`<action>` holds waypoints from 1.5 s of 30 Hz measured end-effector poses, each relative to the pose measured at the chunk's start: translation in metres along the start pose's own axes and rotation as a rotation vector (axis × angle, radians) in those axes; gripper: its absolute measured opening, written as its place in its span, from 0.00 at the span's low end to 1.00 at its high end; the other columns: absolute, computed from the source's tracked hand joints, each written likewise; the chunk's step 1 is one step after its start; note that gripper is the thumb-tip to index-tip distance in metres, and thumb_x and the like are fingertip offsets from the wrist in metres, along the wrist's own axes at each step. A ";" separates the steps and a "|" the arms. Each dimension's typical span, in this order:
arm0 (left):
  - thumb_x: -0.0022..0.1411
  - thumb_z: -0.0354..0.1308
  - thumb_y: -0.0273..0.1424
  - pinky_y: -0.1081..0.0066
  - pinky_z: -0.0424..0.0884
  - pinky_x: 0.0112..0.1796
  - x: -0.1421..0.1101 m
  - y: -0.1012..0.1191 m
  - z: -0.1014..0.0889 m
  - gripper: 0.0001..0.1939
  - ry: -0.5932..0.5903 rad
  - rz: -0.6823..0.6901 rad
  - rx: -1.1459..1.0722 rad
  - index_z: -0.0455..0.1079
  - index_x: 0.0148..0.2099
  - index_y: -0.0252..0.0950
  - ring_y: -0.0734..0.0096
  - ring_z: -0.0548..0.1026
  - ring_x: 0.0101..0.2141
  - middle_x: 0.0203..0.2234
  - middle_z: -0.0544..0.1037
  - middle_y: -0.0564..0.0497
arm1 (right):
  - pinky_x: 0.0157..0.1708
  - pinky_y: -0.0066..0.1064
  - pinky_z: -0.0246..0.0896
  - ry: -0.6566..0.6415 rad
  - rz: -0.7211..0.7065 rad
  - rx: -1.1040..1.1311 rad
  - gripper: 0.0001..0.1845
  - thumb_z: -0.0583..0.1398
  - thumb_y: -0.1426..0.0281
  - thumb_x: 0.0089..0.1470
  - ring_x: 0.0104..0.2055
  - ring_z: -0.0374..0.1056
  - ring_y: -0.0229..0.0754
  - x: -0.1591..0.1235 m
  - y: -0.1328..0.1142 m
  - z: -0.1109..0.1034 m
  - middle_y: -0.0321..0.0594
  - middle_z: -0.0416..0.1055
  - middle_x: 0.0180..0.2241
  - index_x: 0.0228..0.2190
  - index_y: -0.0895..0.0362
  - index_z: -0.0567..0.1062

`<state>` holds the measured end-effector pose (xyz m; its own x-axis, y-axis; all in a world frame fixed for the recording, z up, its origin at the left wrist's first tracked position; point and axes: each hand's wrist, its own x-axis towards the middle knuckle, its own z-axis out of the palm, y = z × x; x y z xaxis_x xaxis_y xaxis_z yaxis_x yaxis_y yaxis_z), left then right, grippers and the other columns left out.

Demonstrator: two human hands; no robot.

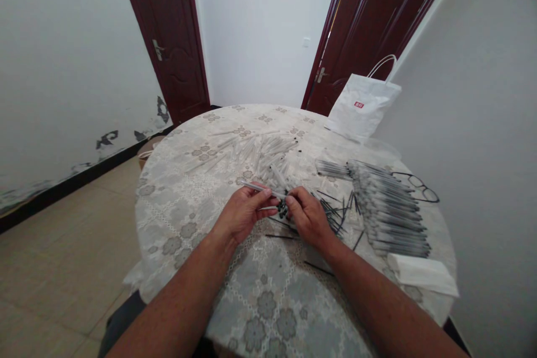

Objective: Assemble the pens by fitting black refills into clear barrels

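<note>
Over the middle of the table, my left hand grips a slim translucent pen barrel between thumb and fingers. Its far end points up and to the left. My right hand pinches the barrel's other end; the fingertips hide whatever may be there. Beyond both hands lies a loose heap of clear pen barrels. Small dark pieces show between the hands, partly covered by the fingers. Thin dark pen refills are scattered beside and under my right hand.
Right of my hands is a long stack of pens, with eyeglasses behind it and a folded white item in front. A white paper bag stands at the back right of the round table, whose patterned tablecloth shows near me.
</note>
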<state>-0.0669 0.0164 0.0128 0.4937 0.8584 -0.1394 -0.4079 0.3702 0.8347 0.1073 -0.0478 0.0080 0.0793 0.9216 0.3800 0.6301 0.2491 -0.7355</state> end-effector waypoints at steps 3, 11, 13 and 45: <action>0.57 0.68 0.32 0.67 0.79 0.35 0.001 0.002 0.000 0.11 -0.006 -0.009 0.022 0.72 0.38 0.32 0.67 0.80 0.34 0.33 0.79 0.46 | 0.32 0.28 0.56 -0.015 -0.010 -0.015 0.15 0.50 0.61 0.66 0.28 0.64 0.38 0.001 -0.001 -0.001 0.33 0.68 0.24 0.29 0.53 0.67; 0.55 0.69 0.31 0.67 0.79 0.34 0.003 0.009 -0.004 0.13 0.090 0.062 0.040 0.72 0.41 0.33 0.70 0.79 0.31 0.29 0.79 0.49 | 0.26 0.28 0.52 0.018 0.052 -0.042 0.23 0.47 0.58 0.67 0.22 0.60 0.38 0.009 0.012 -0.010 0.32 0.63 0.18 0.23 0.52 0.65; 0.55 0.69 0.31 0.67 0.79 0.34 0.004 0.008 -0.003 0.13 0.090 0.068 0.055 0.73 0.41 0.32 0.71 0.78 0.30 0.29 0.78 0.49 | 0.26 0.28 0.52 0.027 0.073 -0.013 0.24 0.47 0.57 0.67 0.21 0.60 0.38 0.011 0.016 -0.011 0.32 0.64 0.17 0.23 0.52 0.66; 0.55 0.65 0.40 0.69 0.72 0.29 0.034 0.022 0.011 0.14 0.171 0.251 0.789 0.75 0.39 0.34 0.65 0.77 0.29 0.30 0.79 0.46 | 0.32 0.29 0.60 0.003 -0.040 -0.029 0.11 0.56 0.66 0.59 0.30 0.70 0.39 0.033 0.026 -0.084 0.37 0.77 0.31 0.35 0.55 0.78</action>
<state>-0.0505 0.0501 0.0326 0.3111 0.9475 0.0745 0.1968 -0.1410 0.9702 0.1913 -0.0360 0.0487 0.0556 0.9102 0.4105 0.6552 0.2770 -0.7028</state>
